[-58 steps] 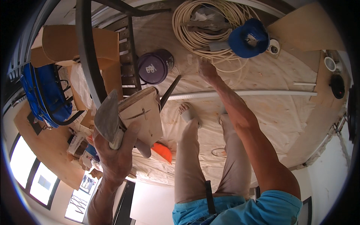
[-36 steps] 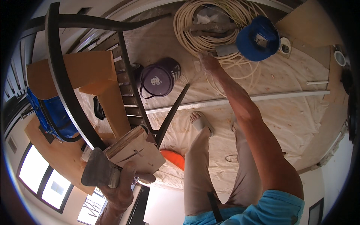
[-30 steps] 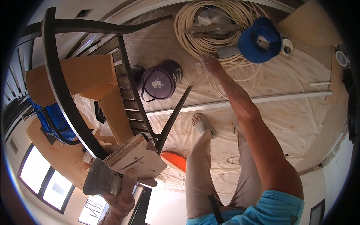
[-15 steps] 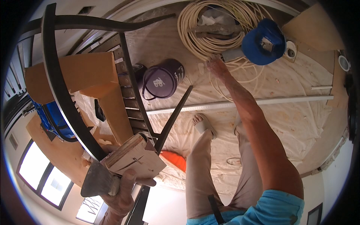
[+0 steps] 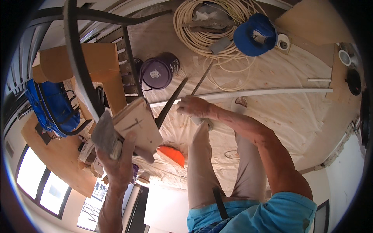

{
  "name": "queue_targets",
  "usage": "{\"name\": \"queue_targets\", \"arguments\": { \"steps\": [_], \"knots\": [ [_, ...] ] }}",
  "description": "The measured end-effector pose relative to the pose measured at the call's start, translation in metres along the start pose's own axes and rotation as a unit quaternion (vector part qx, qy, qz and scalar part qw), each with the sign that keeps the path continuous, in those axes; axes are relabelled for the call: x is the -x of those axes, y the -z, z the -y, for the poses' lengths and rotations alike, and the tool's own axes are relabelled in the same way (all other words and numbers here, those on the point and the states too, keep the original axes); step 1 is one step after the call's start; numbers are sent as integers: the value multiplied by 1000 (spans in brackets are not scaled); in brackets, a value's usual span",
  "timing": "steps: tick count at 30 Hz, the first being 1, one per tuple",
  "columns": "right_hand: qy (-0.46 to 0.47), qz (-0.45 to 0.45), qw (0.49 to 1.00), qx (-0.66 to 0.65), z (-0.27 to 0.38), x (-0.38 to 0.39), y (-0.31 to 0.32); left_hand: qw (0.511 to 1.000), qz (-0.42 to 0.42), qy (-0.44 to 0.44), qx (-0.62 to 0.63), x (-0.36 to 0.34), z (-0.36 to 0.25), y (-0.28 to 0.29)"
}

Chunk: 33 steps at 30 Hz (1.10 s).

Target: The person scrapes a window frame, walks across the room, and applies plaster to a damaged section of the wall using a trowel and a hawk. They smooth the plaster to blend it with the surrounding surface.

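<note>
My left hand (image 5: 120, 159) grips a wide putty knife (image 5: 105, 134) with a grey blade, together with a pale flat wooden board (image 5: 138, 126) with a dark mark on its face. The board and blade touch or nearly touch; the fingers behind the board are hidden. My right hand (image 5: 194, 106) is closed on a long thin dark strip (image 5: 202, 79), whose far end points toward the cable coil. Its exact kind I cannot make out. Below that hand, my sandalled left foot stands on the floor sheet.
Ahead lie a coil of cream cable (image 5: 186, 29), a grey flat piece (image 5: 220, 45) and a blue cap (image 5: 255, 35). A dark purple bucket (image 5: 157, 73) stands near a dark slatted frame (image 5: 79, 66). A white straight bar (image 5: 268, 92) crosses the plastic sheet (image 5: 287, 128). An orange piece (image 5: 171, 155) lies nearer.
My right hand has drawn back from the cable coil toward me and leftward, now with the thin strip in it. The left hand has lifted slightly, turning the knife and board.
</note>
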State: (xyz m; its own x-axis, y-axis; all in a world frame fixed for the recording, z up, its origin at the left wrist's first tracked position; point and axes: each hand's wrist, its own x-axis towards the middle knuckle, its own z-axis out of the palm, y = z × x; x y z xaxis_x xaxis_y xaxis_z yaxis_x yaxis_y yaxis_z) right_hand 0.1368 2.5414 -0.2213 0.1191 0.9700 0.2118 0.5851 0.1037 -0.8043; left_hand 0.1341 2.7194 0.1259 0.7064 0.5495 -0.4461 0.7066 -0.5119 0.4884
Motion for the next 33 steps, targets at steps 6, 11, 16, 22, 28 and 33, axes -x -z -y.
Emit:
{"name": "queue_targets", "arguments": {
  "steps": [6,11,16,22,28,33],
  "knots": [
    [21,-2,1000,17,98,35,30,995,27,-15,99,-13,-9,-8],
    [-38,63,996,54,157,51,74,991,6,-83,101,-13,-8,-11],
    [-190,130,973,-1,184,48,102,993,6,-95,73,-14,-2,-8],
    [-303,80,947,64,203,60,158,991,-26,-129,9,-19,13,-12],
    [-480,170,847,153,157,208,184,993,-23,-117,-6,-17,-5,-11],
    [-502,214,814,199,155,276,186,994,-14,-109,-16,-16,-4,-9]
  ]
}}
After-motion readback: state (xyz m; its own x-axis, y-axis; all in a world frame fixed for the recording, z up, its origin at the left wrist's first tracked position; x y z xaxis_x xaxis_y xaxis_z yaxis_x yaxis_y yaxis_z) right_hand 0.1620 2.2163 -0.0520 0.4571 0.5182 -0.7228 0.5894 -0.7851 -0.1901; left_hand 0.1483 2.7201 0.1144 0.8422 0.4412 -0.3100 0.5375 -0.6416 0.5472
